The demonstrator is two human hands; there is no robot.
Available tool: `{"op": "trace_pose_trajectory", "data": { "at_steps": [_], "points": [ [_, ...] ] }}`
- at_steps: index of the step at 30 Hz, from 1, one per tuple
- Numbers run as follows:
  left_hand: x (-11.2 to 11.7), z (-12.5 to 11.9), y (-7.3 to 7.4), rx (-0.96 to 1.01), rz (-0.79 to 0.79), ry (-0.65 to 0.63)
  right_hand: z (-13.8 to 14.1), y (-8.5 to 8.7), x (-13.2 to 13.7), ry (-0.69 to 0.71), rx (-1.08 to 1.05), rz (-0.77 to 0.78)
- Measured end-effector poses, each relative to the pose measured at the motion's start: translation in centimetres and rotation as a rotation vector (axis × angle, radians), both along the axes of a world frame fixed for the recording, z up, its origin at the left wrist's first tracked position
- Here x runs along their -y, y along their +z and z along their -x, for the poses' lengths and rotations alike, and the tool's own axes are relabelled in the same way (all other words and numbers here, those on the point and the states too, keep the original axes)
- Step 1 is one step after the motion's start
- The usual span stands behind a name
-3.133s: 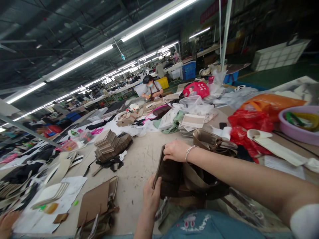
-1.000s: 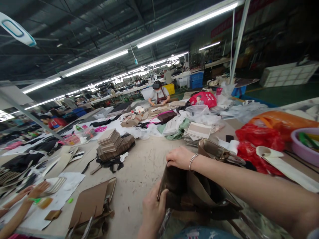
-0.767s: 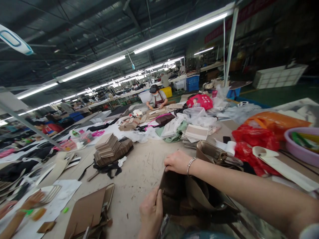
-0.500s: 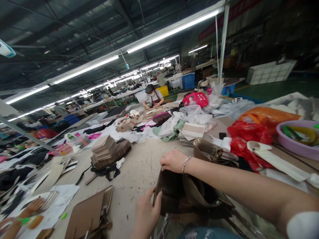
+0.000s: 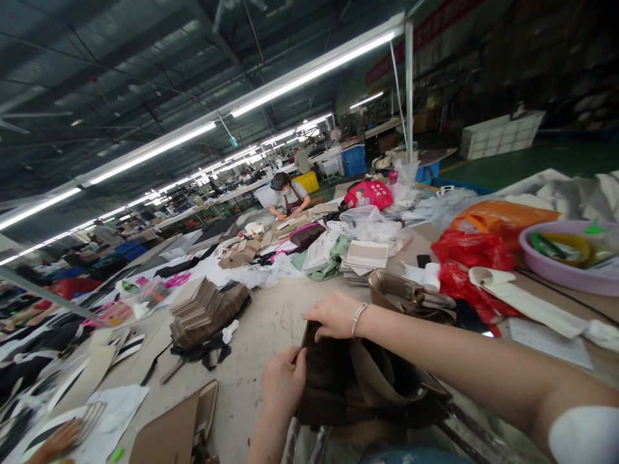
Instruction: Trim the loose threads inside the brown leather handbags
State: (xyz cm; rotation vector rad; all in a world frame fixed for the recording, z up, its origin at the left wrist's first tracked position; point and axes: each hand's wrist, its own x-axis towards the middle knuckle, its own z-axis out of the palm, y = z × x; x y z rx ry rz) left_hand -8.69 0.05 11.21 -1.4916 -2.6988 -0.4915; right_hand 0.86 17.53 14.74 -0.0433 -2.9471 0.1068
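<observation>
A dark brown handbag (image 5: 324,383) leans in front of me at the table's near edge, its mouth facing up and its dark inside showing. My left hand (image 5: 284,380) is closed, thumb and fingers pinching the bag's left edge. My right hand (image 5: 333,316), with a silver bangle on the wrist, bends over the far top corner of the bag and grips its rim. Behind my right forearm stands another brown bag (image 5: 387,287) with metal fittings. Flat brown bag pieces (image 5: 167,425) lie to the left of my left hand.
Stacked brown panels (image 5: 203,309) stand left on the worktable (image 5: 264,322). Pale card pieces (image 5: 365,254), a red plastic bag (image 5: 471,248) and a lilac basin (image 5: 570,280) are on the right. A co-worker's hand (image 5: 62,441) rests at lower left; another person (image 5: 290,196) works across the table.
My left hand has moved up the bag's edge, its fingers closing from a wider hold into a pinch. My right hand has shifted slightly along the rim. The view has turned slightly.
</observation>
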Motion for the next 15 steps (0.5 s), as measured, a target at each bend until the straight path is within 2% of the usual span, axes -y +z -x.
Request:
{"op": "trace_pose_trajectory", "data": {
  "at_steps": [5, 15],
  "points": [
    [0.1, -0.28, -0.12, 0.019, -0.003, 0.007, -0.59, 0.63, -0.52, -0.109, 0.0, -0.045],
    [0.13, -0.81, -0.24, -0.045, 0.028, 0.007, 0.37, 0.19, -0.45, -0.158, 0.025, -0.026]
  ]
}}
